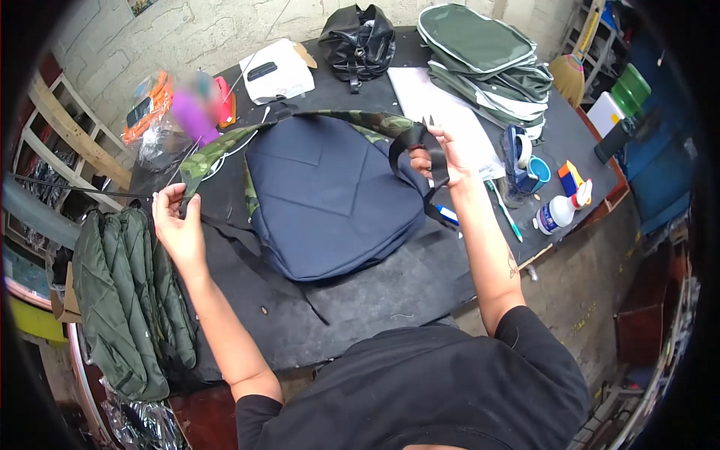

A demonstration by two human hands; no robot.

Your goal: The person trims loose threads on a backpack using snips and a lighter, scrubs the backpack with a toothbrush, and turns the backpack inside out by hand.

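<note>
A dark navy backpack [330, 195] with camouflage trim lies on the black table in front of me, its back panel facing up. My left hand [180, 232] pinches the end of a camouflage shoulder strap [217, 150] at the left. A thin black strap [251, 255] trails from near that hand across the table. At the bag's upper right, my right hand [448, 156] is closed around looped black webbing [403, 146]. Two pointed tips, apparently thread snips [428, 120], stick up from the same hand; their handles are mostly hidden by the fingers.
Olive-green bag pieces [127, 300] hang at the table's left edge. Green panels [480, 45] are stacked at back right, near a black bag [358, 45] and white package [276, 71]. A spray bottle [559, 212], blue tape dispenser [517, 161] and pen [506, 214] lie on the right.
</note>
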